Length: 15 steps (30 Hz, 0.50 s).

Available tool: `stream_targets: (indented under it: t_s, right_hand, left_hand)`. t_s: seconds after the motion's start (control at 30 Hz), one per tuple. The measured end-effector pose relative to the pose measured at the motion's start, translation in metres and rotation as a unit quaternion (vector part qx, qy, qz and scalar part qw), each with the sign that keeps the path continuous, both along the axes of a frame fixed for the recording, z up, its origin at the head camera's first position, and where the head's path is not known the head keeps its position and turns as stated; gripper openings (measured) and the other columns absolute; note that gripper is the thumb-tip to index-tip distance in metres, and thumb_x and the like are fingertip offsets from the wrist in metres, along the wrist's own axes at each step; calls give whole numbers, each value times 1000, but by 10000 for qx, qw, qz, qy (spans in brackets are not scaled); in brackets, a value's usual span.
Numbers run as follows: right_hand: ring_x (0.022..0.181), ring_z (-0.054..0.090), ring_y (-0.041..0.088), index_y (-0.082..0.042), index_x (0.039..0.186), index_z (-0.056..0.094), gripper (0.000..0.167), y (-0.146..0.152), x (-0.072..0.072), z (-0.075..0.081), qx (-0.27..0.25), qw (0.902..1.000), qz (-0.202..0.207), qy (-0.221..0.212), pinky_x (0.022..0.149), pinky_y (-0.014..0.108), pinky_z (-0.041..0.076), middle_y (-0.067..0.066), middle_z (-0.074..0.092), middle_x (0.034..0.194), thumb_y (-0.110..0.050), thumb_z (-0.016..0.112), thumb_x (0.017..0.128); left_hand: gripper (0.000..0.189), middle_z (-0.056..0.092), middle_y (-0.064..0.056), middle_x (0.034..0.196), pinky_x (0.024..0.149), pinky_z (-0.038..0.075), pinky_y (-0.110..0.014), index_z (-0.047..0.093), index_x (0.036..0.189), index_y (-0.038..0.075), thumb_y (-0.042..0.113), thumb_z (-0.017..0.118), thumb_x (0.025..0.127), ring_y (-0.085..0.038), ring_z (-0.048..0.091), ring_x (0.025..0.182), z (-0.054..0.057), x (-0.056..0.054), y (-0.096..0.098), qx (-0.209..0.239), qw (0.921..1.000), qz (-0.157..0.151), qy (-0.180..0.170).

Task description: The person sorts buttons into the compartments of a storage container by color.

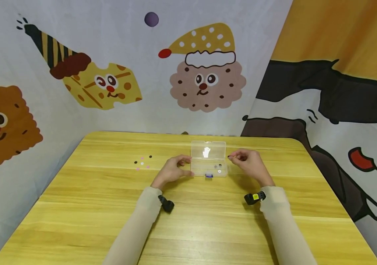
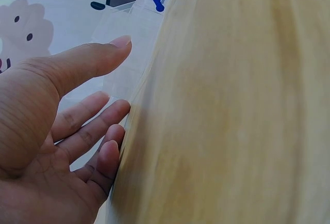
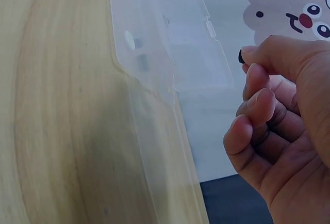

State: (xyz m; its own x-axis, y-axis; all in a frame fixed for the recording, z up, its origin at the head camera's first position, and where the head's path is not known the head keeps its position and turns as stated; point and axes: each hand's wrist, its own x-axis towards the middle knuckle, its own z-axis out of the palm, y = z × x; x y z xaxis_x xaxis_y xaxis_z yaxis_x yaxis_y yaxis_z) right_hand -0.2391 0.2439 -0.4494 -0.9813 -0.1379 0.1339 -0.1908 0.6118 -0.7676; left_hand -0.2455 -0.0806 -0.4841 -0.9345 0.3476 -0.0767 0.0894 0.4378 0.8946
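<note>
A clear plastic box (image 1: pixel 199 168) stands on the table with its lid (image 1: pixel 197 150) raised at the back and a blue latch (image 1: pixel 209 176) at the front. My left hand (image 1: pixel 172 170) holds the box's left end, thumb at the front corner and fingers at the back. To the right of the box, my right hand (image 1: pixel 249 164) pinches a small black button-like disc (image 3: pixel 241 57) between thumb and fingertips, raised off the table. Inside the box, toward its right end, lie a white disc (image 1: pixel 219 171) and a few darker ones.
Several small discs are scattered on the wooden table (image 1: pixel 182 228) to the left, among them a black disc (image 1: pixel 150 156), a pink disc (image 1: pixel 137 169) and a white disc (image 1: pixel 142 163). A cartoon-printed cloth (image 1: pixel 162 92) hangs behind the table.
</note>
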Motion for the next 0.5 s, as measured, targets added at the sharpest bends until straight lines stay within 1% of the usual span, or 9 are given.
stream_targets:
  t_s: [0.3,0.5]
  right_hand:
    - [72,58,21,-17,98,76,14,-9,-6,-2,-27,10000,2,15,57,25,45,4,69,84,-31,74,96]
    - [73,59,19,-15,100,77,15,-16,-10,-4,-48,10000,65,9,58,25,46,4,70,85,-30,74,96]
  left_hand:
    - [62,67,-3,133,107,47,-46,62,139,16,24,88,83,-25,57,119,1,0,1,-4,10000,-3,21]
    - [62,67,-3,134,108,46,-46,62,139,16,24,88,83,-26,57,120,1,1,0,-5,10000,14,17]
